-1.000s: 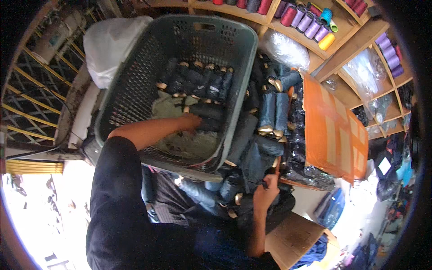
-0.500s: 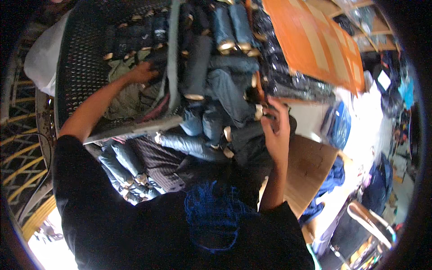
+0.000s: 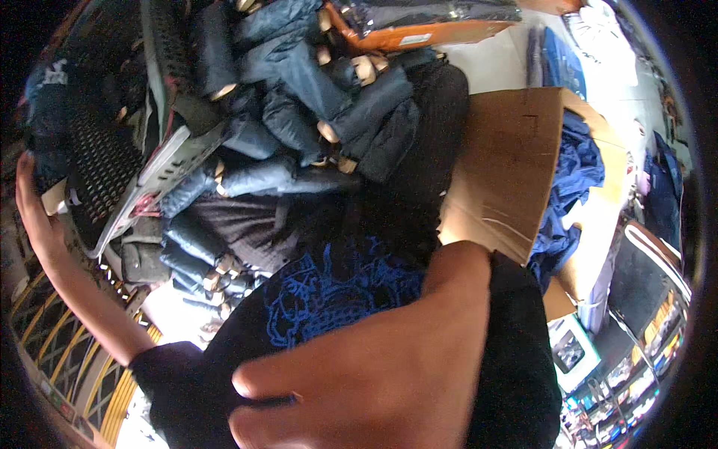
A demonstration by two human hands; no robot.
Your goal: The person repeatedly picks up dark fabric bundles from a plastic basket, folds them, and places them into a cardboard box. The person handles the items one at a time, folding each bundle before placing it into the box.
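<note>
At the far left, beside a dark perforated plastic basket (image 3: 105, 168), my left hand (image 3: 41, 206) is closed around the lower end of a dark blue rolled garment (image 3: 49, 112), seemingly jeans. A pale tag (image 3: 55, 197) shows by that hand. Some of its fingers are hidden behind the roll. My right hand (image 3: 374, 374) is large and slightly blurred, close to the camera in front of my black shirt. Its visible fingers are stretched out and apart, with nothing seen in them. Beyond it lies a heap of rolled blue jeans (image 3: 292, 120) with pale ends.
An open cardboard box (image 3: 505, 168) with blue clothing (image 3: 576, 172) stands right of the heap. Behind the heap are plastic-wrapped goods on an orange package (image 3: 419, 36). A striped dark cloth (image 3: 239, 221) lies below the basket, and a yellow lattice (image 3: 45, 314) is at lower left.
My left hand has come out of the basket to its left with the rolled garment. The right hand has moved from the heap toward the camera. The view has shifted, and the basket appears tilted.
</note>
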